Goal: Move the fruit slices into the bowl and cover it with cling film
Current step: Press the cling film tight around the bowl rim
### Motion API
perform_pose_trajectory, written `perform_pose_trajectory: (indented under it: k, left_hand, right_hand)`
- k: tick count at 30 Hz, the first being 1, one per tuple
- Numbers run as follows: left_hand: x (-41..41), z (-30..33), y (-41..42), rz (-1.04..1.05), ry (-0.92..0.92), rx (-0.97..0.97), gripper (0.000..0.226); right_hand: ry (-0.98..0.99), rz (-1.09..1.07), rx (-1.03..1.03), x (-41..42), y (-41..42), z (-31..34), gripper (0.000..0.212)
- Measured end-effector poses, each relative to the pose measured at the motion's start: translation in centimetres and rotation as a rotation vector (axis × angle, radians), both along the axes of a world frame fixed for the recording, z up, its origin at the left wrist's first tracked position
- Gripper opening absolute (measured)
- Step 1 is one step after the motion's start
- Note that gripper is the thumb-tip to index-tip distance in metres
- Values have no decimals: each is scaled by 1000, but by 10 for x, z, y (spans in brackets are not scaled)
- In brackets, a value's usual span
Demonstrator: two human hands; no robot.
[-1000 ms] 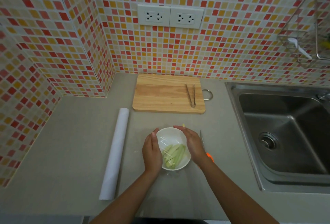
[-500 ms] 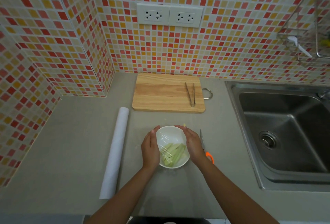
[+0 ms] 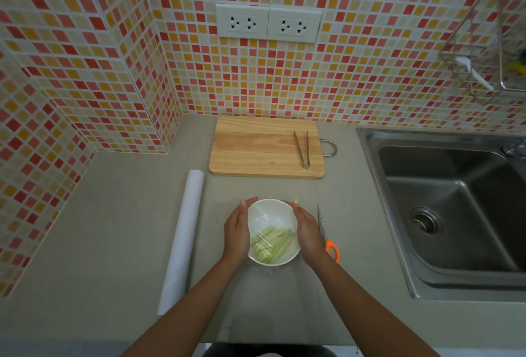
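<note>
Two bare hands cup a white bowl [image 3: 272, 214] on the grey worktop [image 3: 113, 228], the left hand [image 3: 236, 235] pressed flat against the bowl's left wall and the right hand [image 3: 308, 233] against its right wall. On both hands the fingers [image 3: 247, 205] lie loosely curved along the rim, spread rather than clenched, and they grip nothing besides the bowl and the film lying on it. A sheet of clear cling film [image 3: 269, 216] is stretched over the mouth of the bowl, showing as creases and a pale glare across the top, and its edges run down the sides under the palms. Beneath the film, pale green fruit slices [image 3: 272, 244] lie heaped in the near half of the bowl. A long white roll [image 3: 182, 238] lies on the worktop well to the left of the bowl, running from near to far. Scissors [image 3: 327, 238] with orange handles lie just beside the right hand, blades pointing away from the person. Farther back, a wooden cutting board [image 3: 256, 147] sits against the tiled wall, with metal tongs [image 3: 302, 148] resting on its right part. A steel sink [image 3: 455, 208] fills the right side of the worktop.
</note>
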State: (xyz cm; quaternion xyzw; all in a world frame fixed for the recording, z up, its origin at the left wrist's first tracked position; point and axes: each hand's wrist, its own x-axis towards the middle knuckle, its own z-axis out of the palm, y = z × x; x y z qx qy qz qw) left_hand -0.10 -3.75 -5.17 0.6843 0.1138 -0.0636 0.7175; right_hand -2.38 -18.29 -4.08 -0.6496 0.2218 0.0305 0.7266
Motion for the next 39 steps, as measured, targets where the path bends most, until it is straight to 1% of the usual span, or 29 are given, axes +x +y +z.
perform_pose_trajectory:
  k: [4, 10, 13, 16, 19, 20, 22, 24, 26, 27, 29, 30, 32, 34, 36, 39]
  left_hand:
    - [4, 2, 2, -45, 24, 0, 46]
    - [13, 3, 5, -137, 11, 26, 50]
    - [22, 4, 7, -213, 37, 17, 54]
    - [35, 5, 8, -320, 76, 40, 62]
    - [47, 7, 8, -384, 123, 58, 67]
    - [49, 7, 8, -369, 130, 78, 68]
    - [51, 5, 8, -248, 90, 133, 67]
    - [50, 4, 9, -101, -11, 144, 60]
    - [48, 7, 10, -14, -106, 165, 54]
    - [48, 9, 11, 28, -136, 175, 53]
    - [47, 15, 14, 100, -159, 155, 51]
    - [45, 17, 16, 114, -160, 138, 50]
    - [38, 19, 18, 99, -159, 115, 50]
    - [27, 15, 17, 58, -152, 111, 49]
    - [17, 8, 11, 15, -105, 74, 48]
    - [7, -1, 2, -24, -28, 31, 44]
  right_hand:
    - [14, -30, 4, -2, 2, 1, 35]
    - [33, -107, 17, -6, 6, 0, 35]
    - [42, -149, 14, -5, 9, -4, 34]
    - [30, -217, 25, -9, 10, -8, 30]
    - [37, -232, 98, -13, 8, -7, 31]
    - [32, -229, 108, -15, 7, -6, 31]
    - [14, -229, 82, -17, 4, -5, 30]
    - [-30, -249, 15, -19, 2, -2, 29]
    - [-79, -293, -52, -20, -3, 0, 30]
    - [-91, -332, -70, -18, -7, 1, 26]
    - [-103, -407, -56, -13, -12, 3, 18]
    - [-116, -423, -34, -9, -15, 4, 18]
    - [-128, -385, 1, 1, -18, 8, 23]
    - [-120, -260, -24, 12, -18, 11, 28]
    - [-86, -129, -9, 22, -12, 13, 29]
    - [-17, -38, 20, 26, -1, 12, 27]
